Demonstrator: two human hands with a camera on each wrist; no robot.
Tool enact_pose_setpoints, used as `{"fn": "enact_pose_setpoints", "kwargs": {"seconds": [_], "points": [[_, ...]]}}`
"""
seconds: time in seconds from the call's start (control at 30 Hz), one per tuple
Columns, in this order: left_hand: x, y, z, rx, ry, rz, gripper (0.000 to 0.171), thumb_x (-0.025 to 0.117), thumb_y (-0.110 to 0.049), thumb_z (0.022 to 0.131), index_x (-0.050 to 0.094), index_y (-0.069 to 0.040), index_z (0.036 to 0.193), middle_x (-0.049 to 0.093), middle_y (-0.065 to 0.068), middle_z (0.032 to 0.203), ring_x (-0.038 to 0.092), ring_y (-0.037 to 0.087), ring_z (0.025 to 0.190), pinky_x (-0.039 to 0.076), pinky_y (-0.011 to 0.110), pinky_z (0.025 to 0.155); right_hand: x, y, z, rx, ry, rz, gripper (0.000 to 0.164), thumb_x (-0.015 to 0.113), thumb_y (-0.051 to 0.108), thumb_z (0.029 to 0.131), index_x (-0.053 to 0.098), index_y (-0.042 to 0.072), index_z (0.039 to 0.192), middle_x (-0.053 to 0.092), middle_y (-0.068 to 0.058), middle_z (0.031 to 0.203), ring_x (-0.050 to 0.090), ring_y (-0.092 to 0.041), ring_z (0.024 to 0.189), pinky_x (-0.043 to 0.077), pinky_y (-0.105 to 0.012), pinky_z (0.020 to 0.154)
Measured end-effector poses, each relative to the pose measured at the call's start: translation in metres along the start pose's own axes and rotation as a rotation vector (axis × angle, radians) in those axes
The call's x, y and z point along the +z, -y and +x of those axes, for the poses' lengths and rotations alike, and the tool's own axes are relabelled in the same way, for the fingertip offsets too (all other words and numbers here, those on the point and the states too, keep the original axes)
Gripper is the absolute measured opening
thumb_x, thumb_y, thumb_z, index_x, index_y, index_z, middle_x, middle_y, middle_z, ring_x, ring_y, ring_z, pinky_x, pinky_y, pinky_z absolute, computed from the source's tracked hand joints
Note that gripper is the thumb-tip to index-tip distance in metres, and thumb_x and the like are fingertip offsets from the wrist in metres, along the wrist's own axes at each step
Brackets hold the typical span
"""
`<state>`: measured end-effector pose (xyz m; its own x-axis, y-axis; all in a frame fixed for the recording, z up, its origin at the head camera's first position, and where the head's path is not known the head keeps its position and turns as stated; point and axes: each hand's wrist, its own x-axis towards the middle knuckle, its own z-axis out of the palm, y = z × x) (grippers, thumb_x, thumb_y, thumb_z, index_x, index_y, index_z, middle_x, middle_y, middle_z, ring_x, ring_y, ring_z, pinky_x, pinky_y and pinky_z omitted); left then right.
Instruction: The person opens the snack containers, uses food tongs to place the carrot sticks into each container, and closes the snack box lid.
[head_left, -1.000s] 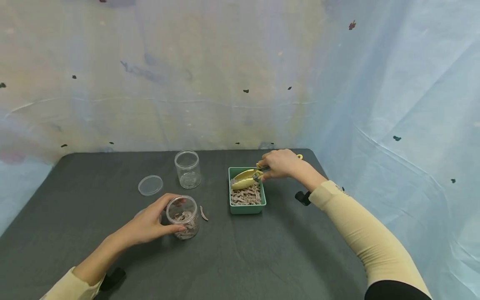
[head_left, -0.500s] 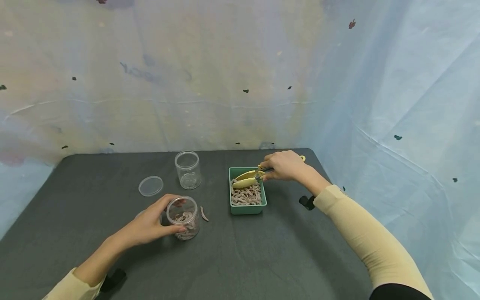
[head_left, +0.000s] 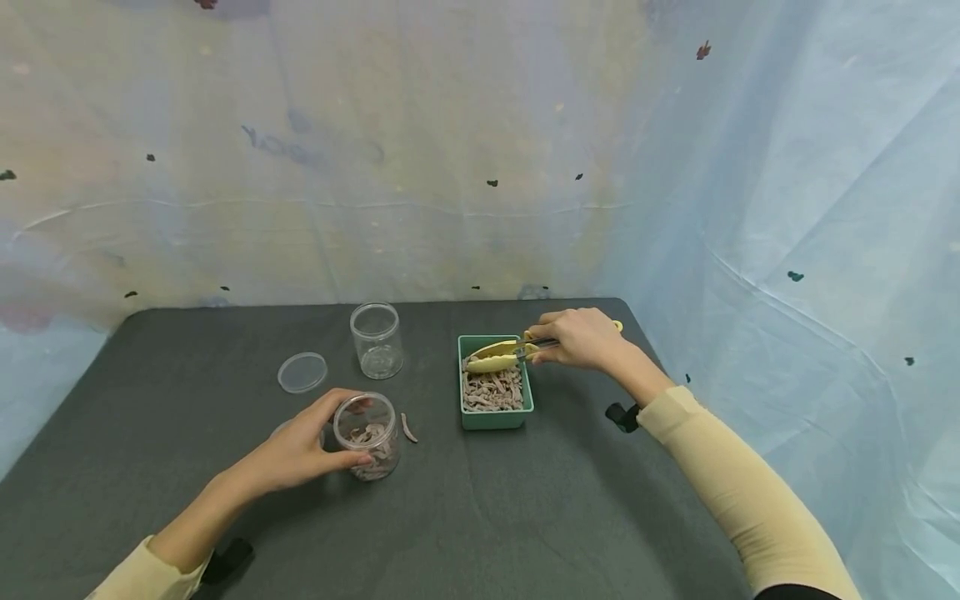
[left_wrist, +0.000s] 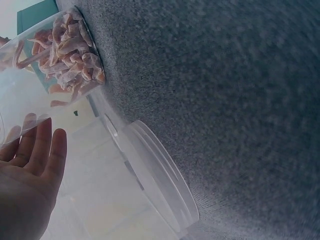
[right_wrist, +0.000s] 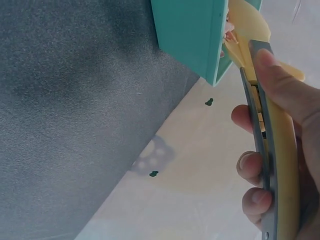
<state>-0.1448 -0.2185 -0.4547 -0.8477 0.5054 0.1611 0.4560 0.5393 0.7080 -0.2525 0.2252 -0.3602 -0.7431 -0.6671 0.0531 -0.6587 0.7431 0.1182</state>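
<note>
With thumb and fingers around its sides, my left hand [head_left: 303, 446] holds a clear plastic jar [head_left: 365, 419] on the table. Pale brownish strips [left_wrist: 70, 55] lie in its lower part. My right hand [head_left: 576, 337] grips yellow-and-grey tongs [right_wrist: 272, 130], fingers wrapped round the handles. The tongs' yellow heads [head_left: 492, 363] are inside a green rectangular box [head_left: 495, 421], over a heap of similar strips [head_left: 492, 392]. Whether the heads pinch any strips is hard to tell. One loose strip [head_left: 408, 428] lies on the table just right of the jar.
A second clear jar [head_left: 377, 342] stands behind the held one. To its left a clear round lid [head_left: 302, 372] lies flat; another lid [left_wrist: 160, 175] lies by the left hand, mostly hidden in the head view. A patterned sheet [head_left: 420, 150] hangs behind the dark table [head_left: 480, 517].
My right hand and the tongs have shifted slightly right and toward me, the heads staying over the strips in the green box. The left hand and its jar have stayed in place.
</note>
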Motion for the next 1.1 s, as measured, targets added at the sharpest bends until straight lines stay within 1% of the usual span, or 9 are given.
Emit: {"fn": "enact_pose_setpoints", "kwargs": {"seconds": [0.13, 0.27, 0.37, 0.47, 0.6, 0.8, 0.97, 1.1], "points": [[0.000, 0.000, 0.000, 0.002, -0.003, 0.006, 0.078, 0.085, -0.047, 0.086, 0.050, -0.014, 0.147, 0.058, 0.005, 0.138, 0.062, 0.028, 0.121, 0.054, 0.043, 0.094, 0.002, -0.001, -0.006, 0.014, -0.040, -0.004, 0.044, 0.080, 0.050, 0.087, 0.078, 0.022, 0.121, 0.068, 0.002, 0.099, 0.056, -0.011, 0.064, 0.038, -0.028, 0.047], [0.000, 0.000, 0.000, 0.006, -0.004, 0.004, 0.077, 0.085, -0.047, 0.086, 0.050, -0.014, 0.147, 0.059, 0.005, 0.137, 0.062, 0.028, 0.120, 0.054, 0.042, 0.093, 0.004, -0.001, -0.013, 0.033, -0.068, 0.005, 0.044, 0.081, 0.050, 0.087, 0.078, 0.021, 0.120, 0.065, 0.002, 0.093, 0.051, -0.009, 0.062, 0.034, -0.027, 0.046], [0.000, 0.000, 0.000, 0.007, -0.003, -0.001, 0.077, 0.085, -0.046, 0.086, 0.049, -0.014, 0.147, 0.059, 0.005, 0.137, 0.063, 0.028, 0.120, 0.055, 0.041, 0.093, 0.004, -0.002, -0.018, 0.058, -0.081, 0.027, 0.047, 0.080, 0.050, 0.088, 0.077, 0.019, 0.123, 0.066, 0.002, 0.095, 0.052, -0.010, 0.063, 0.035, -0.028, 0.047], [0.000, 0.001, 0.000, 0.006, -0.003, -0.003, 0.078, 0.085, -0.046, 0.086, 0.049, -0.014, 0.147, 0.059, 0.005, 0.136, 0.063, 0.028, 0.119, 0.055, 0.041, 0.092, 0.003, -0.002, -0.022, 0.086, -0.094, 0.056, 0.051, 0.079, 0.051, 0.088, 0.076, 0.018, 0.127, 0.069, 0.003, 0.103, 0.055, -0.011, 0.066, 0.039, -0.029, 0.050], [0.000, 0.001, 0.000, 0.007, -0.005, 0.001, 0.078, 0.085, -0.046, 0.086, 0.049, -0.014, 0.147, 0.059, 0.005, 0.136, 0.063, 0.028, 0.119, 0.055, 0.042, 0.092, 0.002, -0.003, -0.027, 0.103, -0.142, 0.101, 0.054, 0.080, 0.050, 0.087, 0.075, 0.016, 0.129, 0.073, 0.001, 0.113, 0.059, -0.012, 0.069, 0.044, -0.030, 0.053], [0.001, 0.001, -0.001, 0.008, -0.003, -0.008, 0.078, 0.086, -0.045, 0.086, 0.049, -0.015, 0.147, 0.058, 0.005, 0.137, 0.062, 0.029, 0.119, 0.055, 0.042, 0.092, 0.002, -0.005, -0.035, 0.118, -0.228, 0.154, 0.056, 0.083, 0.045, 0.086, 0.075, 0.012, 0.130, 0.074, -0.002, 0.113, 0.058, -0.012, 0.066, 0.045, -0.032, 0.055], [0.001, 0.002, 0.000, 0.006, -0.002, -0.001, 0.076, 0.085, -0.046, 0.086, 0.049, -0.019, 0.147, 0.058, 0.004, 0.138, 0.062, 0.028, 0.120, 0.055, 0.042, 0.092, -0.001, -0.005, -0.041, 0.125, -0.294, 0.195, 0.054, 0.084, 0.040, 0.085, 0.075, 0.013, 0.130, 0.074, -0.002, 0.113, 0.059, -0.014, 0.068, 0.046, -0.034, 0.056], [0.001, 0.002, 0.000, 0.004, -0.001, -0.002, 0.075, 0.084, -0.047, 0.086, 0.048, -0.022, 0.147, 0.057, 0.004, 0.138, 0.062, 0.027, 0.119, 0.054, 0.042, 0.093, -0.001, -0.005, -0.044, 0.120, -0.316, 0.218, 0.052, 0.087, 0.036, 0.084, 0.076, 0.012, 0.129, 0.074, -0.002, 0.111, 0.057, -0.013, 0.068, 0.045, -0.032, 0.056]]}}
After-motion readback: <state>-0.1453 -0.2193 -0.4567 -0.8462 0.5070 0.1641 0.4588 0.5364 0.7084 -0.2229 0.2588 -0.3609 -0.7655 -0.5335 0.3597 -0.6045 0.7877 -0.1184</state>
